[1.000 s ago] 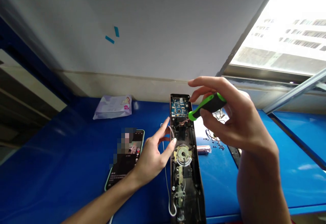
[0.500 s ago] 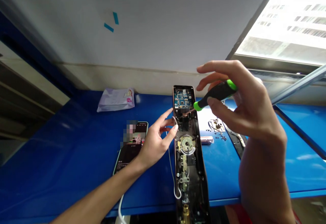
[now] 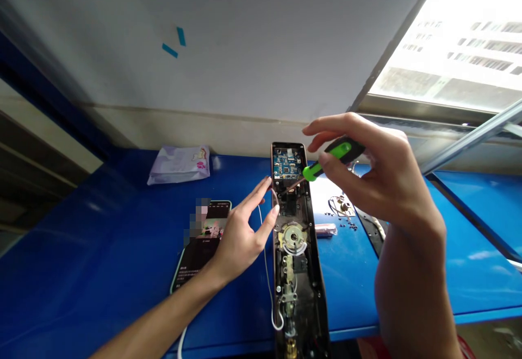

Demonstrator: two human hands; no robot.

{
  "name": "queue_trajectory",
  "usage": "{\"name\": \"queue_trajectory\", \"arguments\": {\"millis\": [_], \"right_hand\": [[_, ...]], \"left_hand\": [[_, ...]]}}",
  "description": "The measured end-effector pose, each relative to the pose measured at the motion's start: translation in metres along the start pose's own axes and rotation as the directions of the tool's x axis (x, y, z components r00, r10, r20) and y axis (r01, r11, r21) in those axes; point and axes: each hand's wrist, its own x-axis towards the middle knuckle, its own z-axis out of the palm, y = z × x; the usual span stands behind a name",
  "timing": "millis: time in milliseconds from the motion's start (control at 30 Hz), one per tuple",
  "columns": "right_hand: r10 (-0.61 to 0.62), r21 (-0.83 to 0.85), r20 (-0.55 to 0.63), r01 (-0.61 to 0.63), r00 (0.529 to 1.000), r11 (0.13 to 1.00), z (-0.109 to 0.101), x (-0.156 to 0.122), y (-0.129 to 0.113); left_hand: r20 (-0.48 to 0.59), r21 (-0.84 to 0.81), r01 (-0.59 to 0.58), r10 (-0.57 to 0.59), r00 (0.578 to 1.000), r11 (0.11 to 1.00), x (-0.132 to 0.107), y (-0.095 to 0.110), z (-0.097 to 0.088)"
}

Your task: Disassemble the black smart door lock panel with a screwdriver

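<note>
A long black electronic lock panel (image 3: 300, 272) lies open-backed, its blue circuit board (image 3: 287, 164) at the far end and a round metal ring part (image 3: 293, 236) near the middle. My left hand (image 3: 247, 228) grips the panel's left edge, thumb on the rim and fingers along the outer side. A thin white cable (image 3: 267, 272) loops up beside that thumb. In my right hand (image 3: 367, 179) is a green-and-black screwdriver (image 3: 336, 155), held tilted between thumb and fingers. Its tip reaches inside the panel just below the circuit board; what it touches there is too small to make out.
Left of the panel, a phone (image 3: 199, 250) lies on the blue table (image 3: 101, 250), with a purple-white packet (image 3: 179, 164) behind it. To the right are scattered small screws (image 3: 351, 225), a small wired part (image 3: 345, 206), a wrapped item (image 3: 326, 230) and another black panel (image 3: 373, 234).
The view has shifted slightly. The screwdriver has turned in my right hand, showing more of its green grip, and that hand sits a little lower. My left hand keeps its place at the panel's edge.
</note>
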Motion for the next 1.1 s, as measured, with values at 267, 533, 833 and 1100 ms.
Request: {"name": "queue_trajectory", "arguments": {"millis": [267,533,833,1100], "right_hand": [[-0.033,0.011,-0.013,0.033,0.999,0.999,-0.0003,0.0014,0.0060],[-0.054,-0.044,-0.077,0.051,0.996,0.998,0.0048,0.0044,0.0068],[-0.121,0.116,0.031,0.117,0.992,0.986,-0.0008,0.0028,0.0039],[-0.066,0.037,-0.010,0.067,0.998,0.997,0.0004,0.0020,0.0043]], "left_hand": [[0.019,0.170,-0.122,0.120,0.993,0.978,-0.0034,0.0060,0.0016],[0.013,0.201,-0.148,0.148,0.989,0.968,-0.0019,0.0055,0.0003],[0.019,0.233,-0.165,0.165,0.986,0.958,-0.0011,0.0039,-0.0023],[0.022,0.256,-0.192,0.193,0.981,0.947,0.0010,0.0043,-0.0024]]}}
